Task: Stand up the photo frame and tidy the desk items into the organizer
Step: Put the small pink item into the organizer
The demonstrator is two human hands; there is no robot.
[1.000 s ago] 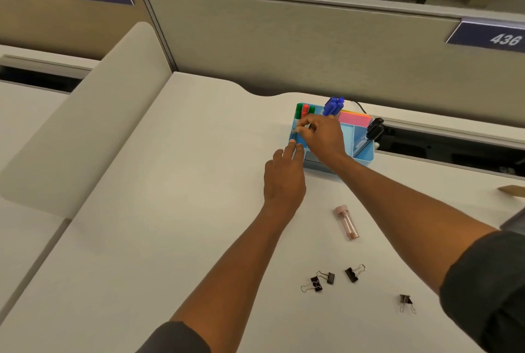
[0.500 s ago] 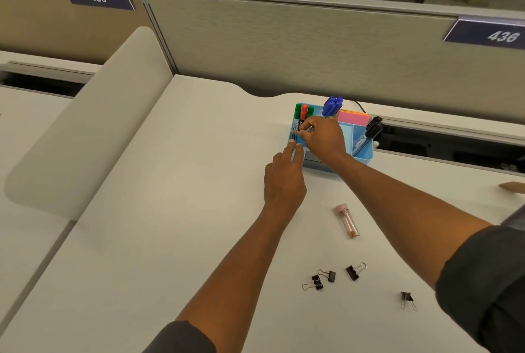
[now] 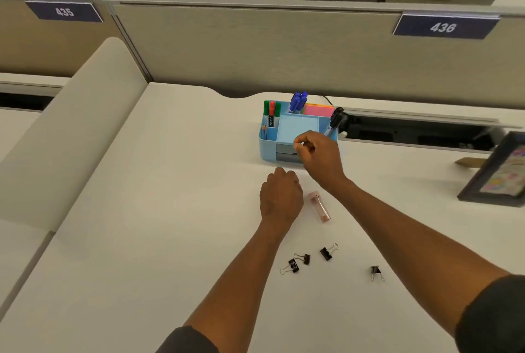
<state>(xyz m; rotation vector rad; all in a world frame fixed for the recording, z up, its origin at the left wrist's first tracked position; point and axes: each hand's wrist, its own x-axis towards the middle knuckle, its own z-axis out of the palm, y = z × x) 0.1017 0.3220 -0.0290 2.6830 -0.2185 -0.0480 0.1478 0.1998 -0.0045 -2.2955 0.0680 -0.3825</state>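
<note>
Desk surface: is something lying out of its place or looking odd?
Yes. Four binder clips lie scattered near the front of the desk, and a pink tube lies on its side, all outside the blue organizer.

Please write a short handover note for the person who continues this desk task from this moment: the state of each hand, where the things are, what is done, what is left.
Left hand: loosely closed, nothing visibly held, low over the desk beside the pink tube.
Right hand: fingers pinched, in front of the blue organizer; whether it holds something small cannot be told.
Done: markers, blue pens, sticky notes and a black pen stand in the organizer. Photo frame stands leaning at the right edge.
Left: the pink tube and four binder clips, all loose on the desk nearer the person.
</note>
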